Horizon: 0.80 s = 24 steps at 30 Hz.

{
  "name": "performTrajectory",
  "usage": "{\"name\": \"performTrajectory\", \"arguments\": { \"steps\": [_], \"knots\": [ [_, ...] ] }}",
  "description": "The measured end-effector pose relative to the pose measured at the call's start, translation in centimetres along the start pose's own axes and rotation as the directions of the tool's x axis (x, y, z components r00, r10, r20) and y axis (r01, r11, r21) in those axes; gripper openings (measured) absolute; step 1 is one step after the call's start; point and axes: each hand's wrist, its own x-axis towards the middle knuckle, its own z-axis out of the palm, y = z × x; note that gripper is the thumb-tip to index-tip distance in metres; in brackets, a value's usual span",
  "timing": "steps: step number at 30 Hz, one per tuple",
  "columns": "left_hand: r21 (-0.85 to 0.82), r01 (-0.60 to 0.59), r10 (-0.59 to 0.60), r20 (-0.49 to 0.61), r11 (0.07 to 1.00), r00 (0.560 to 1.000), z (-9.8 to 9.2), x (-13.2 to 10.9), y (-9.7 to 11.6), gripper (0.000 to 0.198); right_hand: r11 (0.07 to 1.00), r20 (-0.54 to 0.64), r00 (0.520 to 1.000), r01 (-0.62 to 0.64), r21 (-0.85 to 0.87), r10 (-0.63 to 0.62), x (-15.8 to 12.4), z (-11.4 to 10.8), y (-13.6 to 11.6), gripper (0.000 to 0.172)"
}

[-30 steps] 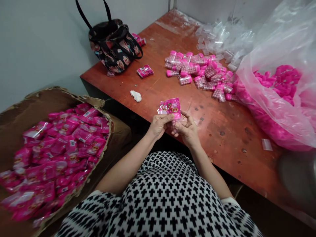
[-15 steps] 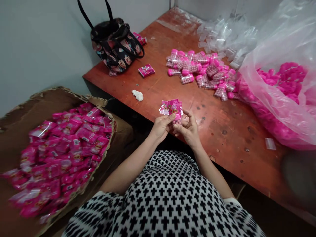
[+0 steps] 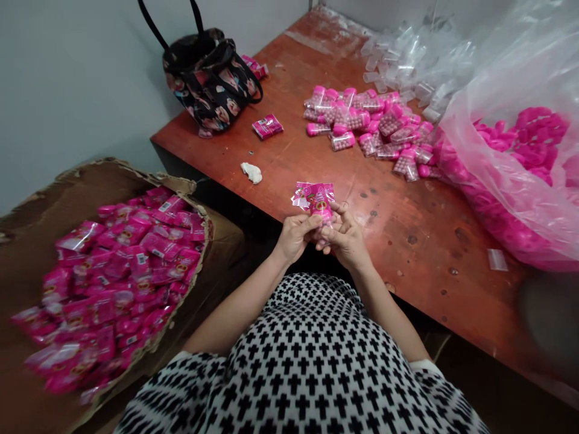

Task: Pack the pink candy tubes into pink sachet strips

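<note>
At the table's near edge, my left hand [image 3: 294,237] pinches a shiny pink printed packet [image 3: 322,194] from the left. My right hand [image 3: 347,240] is closed from the other side, its thumb and fingers around a small bottle [image 3: 326,230] of pink balls at the packet's lower end. Both hands meet there, and fingers hide much of the bottle. I cannot tell how far it sits inside the packet. Beyond the hands lies a pile of pink-capped clear bottles [image 3: 342,141] filled with pink balls.
A torn cardboard box [image 3: 203,256] of pink packets stands at left. On the wooden table [image 3: 289,160] are a floral bag [image 3: 221,90], flat pink packets [image 3: 268,126], a white scrap [image 3: 251,173], clear empty tubes [image 3: 407,54] and a plastic bag [image 3: 506,235] of pink caps.
My fingers have closed further around the bottle at the packet's lower end. The packet has turned slightly between my hands, and the view has shifted a little.
</note>
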Motion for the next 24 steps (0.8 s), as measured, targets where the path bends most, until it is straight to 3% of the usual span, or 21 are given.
{"name": "performTrajectory", "arguments": {
  "steps": [4,9,15,21,24],
  "knots": [
    [-0.020,0.058,-0.056,0.100,0.998,0.993,-0.9,-0.3,-0.4,0.032,0.999,-0.030,0.999,0.036,-0.026,-0.037,-0.1,0.4,0.0,0.079],
    [-0.116,0.009,-0.020,-0.098,0.993,0.995,-0.1,-0.5,-0.9,0.033,0.992,-0.014,1.000,0.011,-0.126,-0.012,0.1,0.5,0.0,0.080],
    [-0.237,-0.053,-0.007,-0.243,0.970,0.970,0.1,0.2,-0.3,0.034,1.000,-0.041,0.999,-0.009,-0.019,0.008,-0.5,0.1,0.6,0.061],
    [-0.253,0.055,-0.101,-0.175,0.966,0.979,0.5,-0.4,-1.2,0.030,0.995,-0.169,0.981,0.088,-0.046,-0.094,-0.2,-0.4,0.9,0.048],
    [-0.249,0.077,-0.115,-0.142,0.965,0.983,0.8,-1.1,-1.4,0.031,0.990,-0.152,0.983,0.082,-0.111,-0.099,0.7,-0.1,0.6,0.046]
  ]
}}
